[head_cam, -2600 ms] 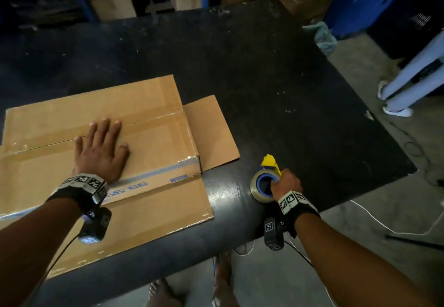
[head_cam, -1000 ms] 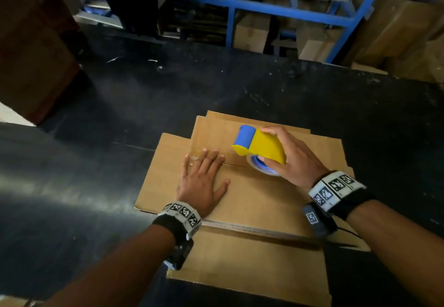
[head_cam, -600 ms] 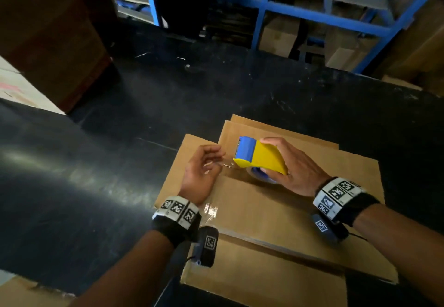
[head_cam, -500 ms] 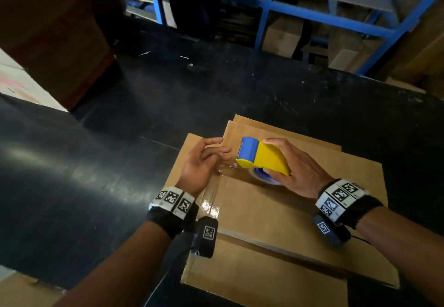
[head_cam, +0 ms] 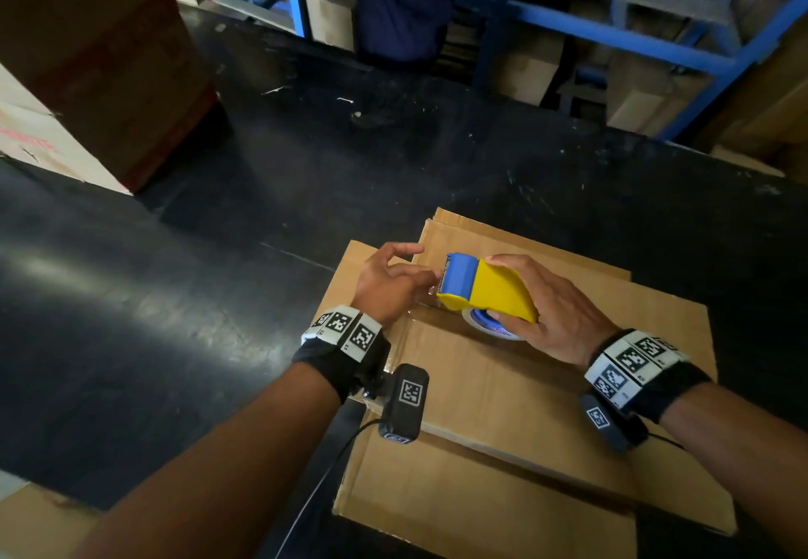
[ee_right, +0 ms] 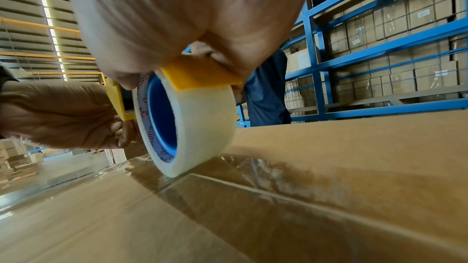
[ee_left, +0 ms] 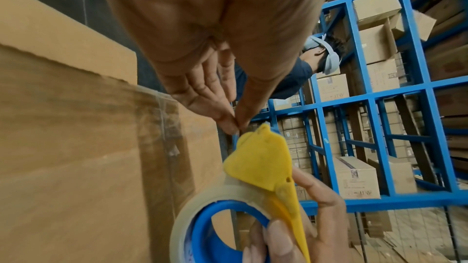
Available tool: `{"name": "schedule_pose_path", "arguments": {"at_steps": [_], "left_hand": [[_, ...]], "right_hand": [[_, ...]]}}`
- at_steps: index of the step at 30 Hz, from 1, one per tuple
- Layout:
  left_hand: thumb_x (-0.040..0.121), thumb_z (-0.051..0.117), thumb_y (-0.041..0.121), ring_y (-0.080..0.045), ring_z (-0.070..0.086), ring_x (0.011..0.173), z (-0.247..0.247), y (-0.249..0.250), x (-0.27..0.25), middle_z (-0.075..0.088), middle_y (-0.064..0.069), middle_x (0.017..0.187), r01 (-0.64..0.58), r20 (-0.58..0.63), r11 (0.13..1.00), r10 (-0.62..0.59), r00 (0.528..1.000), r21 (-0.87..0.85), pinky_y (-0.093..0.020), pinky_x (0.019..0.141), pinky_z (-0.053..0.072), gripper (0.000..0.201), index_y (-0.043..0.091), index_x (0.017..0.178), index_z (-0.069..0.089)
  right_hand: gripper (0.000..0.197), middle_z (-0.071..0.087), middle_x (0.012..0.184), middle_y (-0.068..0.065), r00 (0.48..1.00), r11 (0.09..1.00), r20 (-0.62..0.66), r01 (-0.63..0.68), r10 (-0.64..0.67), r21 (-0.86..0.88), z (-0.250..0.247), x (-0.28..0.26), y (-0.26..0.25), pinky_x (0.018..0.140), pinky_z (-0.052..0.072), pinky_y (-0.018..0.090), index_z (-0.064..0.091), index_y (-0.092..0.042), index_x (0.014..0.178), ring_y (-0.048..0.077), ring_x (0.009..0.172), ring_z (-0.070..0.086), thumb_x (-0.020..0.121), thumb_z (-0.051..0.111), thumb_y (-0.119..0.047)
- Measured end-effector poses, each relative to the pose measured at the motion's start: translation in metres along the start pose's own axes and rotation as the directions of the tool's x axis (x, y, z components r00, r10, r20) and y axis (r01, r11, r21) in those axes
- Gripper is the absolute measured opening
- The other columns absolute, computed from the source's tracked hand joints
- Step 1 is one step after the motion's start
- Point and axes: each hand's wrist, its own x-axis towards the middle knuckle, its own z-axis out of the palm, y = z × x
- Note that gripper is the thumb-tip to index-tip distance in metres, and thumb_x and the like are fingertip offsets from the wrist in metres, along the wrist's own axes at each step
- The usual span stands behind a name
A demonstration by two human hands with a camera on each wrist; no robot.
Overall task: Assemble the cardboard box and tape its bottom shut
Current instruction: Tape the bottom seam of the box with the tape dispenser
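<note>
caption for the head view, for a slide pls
Right hand holds a yellow tape dispenser on the flattened cardboard box while the left hand pinches at its blue front end.

Both forearms reach forward, each wrist wrapped in a black band with printed markers. The left hand (head_cam: 390, 286) sits palm inward, its thumb and fingers (ee_left: 229, 121) pinched together at their tips. The right hand (head_cam: 552, 313) curls over the tape dispenser (head_cam: 486, 289), thumb underneath and fingers on top, gripping it.
</note>
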Motion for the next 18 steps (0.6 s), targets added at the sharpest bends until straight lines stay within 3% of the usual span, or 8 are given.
{"name": "schedule_pose_path", "arguments": {"at_steps": [3, 5, 8, 11, 15, 18], "left_hand": [[0.082, 0.081, 0.008, -0.026, 0.079, 0.086, -0.003, 0.0, 0.003, 0.08, -0.008, 0.099, -0.001, -0.01, 0.998, 0.001, 1.0, 0.059, -0.046, 0.086, 0.063, 0.054, 0.02, 0.128, 0.055], [0.081, 0.083, 0.01, -0.025, 0.078, 0.086, -0.007, -0.001, 0.005, 0.08, -0.009, 0.098, 0.037, 0.021, 0.998, -0.038, 0.999, 0.053, -0.043, 0.087, 0.062, 0.058, 0.017, 0.13, 0.055], [0.079, 0.085, 0.009, -0.016, 0.073, 0.069, -0.009, 0.001, 0.005, 0.079, -0.009, 0.086, 0.083, 0.05, 0.996, -0.085, 0.995, 0.035, -0.032, 0.074, 0.059, 0.049, 0.013, 0.124, 0.065], [0.081, 0.08, 0.006, -0.008, 0.067, 0.056, -0.007, 0.007, 0.005, 0.077, -0.002, 0.072, 0.055, 0.042, 0.994, -0.06, 0.997, 0.099, -0.025, 0.063, 0.051, 0.038, 0.013, 0.116, 0.069], [0.079, 0.08, 0.009, -0.017, 0.074, 0.074, -0.008, 0.01, 0.009, 0.08, -0.003, 0.077, 0.012, 0.0, 0.98, -0.012, 1.0, 0.196, -0.037, 0.079, 0.057, 0.032, 0.018, 0.108, 0.071], [0.077, 0.083, 0.012, -0.014, 0.075, 0.081, -0.018, 0.014, 0.012, 0.08, 0.003, 0.076, 0.003, -0.05, 0.967, 0.01, 0.999, 0.254, -0.035, 0.08, 0.056, 0.033, 0.024, 0.106, 0.071]], "right_hand": [[0.067, 0.049, 0.138, -0.003, 1.0, 1.0, -0.004, 0.0, 0.0, 0.013, 0.0, 0.0, 0.0, 0.083, 0.046, 0.012, 0.033, -0.03, 0.144, 0.005, 0.111, 0.054, 0.088, 0.063, -0.051], [0.067, 0.049, 0.139, -0.003, 1.0, 1.0, 0.006, 0.006, -0.006, 0.01, 0.001, -0.001, 0.0, 0.084, 0.048, 0.013, 0.032, -0.031, 0.144, 0.006, 0.113, 0.055, 0.088, 0.062, -0.051], [0.066, 0.049, 0.138, -0.003, 1.0, 1.0, 0.014, 0.007, -0.007, -0.002, 0.0, -0.001, -0.001, 0.082, 0.056, 0.024, 0.032, -0.031, 0.144, 0.01, 0.111, 0.058, 0.089, 0.061, -0.052], [0.066, 0.05, 0.137, -0.003, 1.0, 0.999, 0.023, 0.009, -0.008, -0.036, -0.001, 0.001, -0.002, 0.075, 0.059, 0.034, 0.032, -0.033, 0.145, 0.015, 0.105, 0.062, 0.089, 0.058, -0.056], [0.062, 0.053, 0.116, -0.004, 0.998, 0.993, 0.058, 0.029, -0.022, -0.115, -0.004, 0.007, -0.01, 0.06, 0.055, 0.031, 0.034, -0.037, 0.145, 0.014, 0.083, 0.06, 0.09, 0.052, -0.061], [0.062, 0.052, 0.105, -0.003, 0.992, 0.988, 0.119, 0.054, -0.036, -0.147, -0.008, 0.015, -0.017, 0.056, 0.052, 0.029, 0.035, -0.038, 0.146, 0.014, 0.077, 0.057, 0.091, 0.044, -0.067]]}}
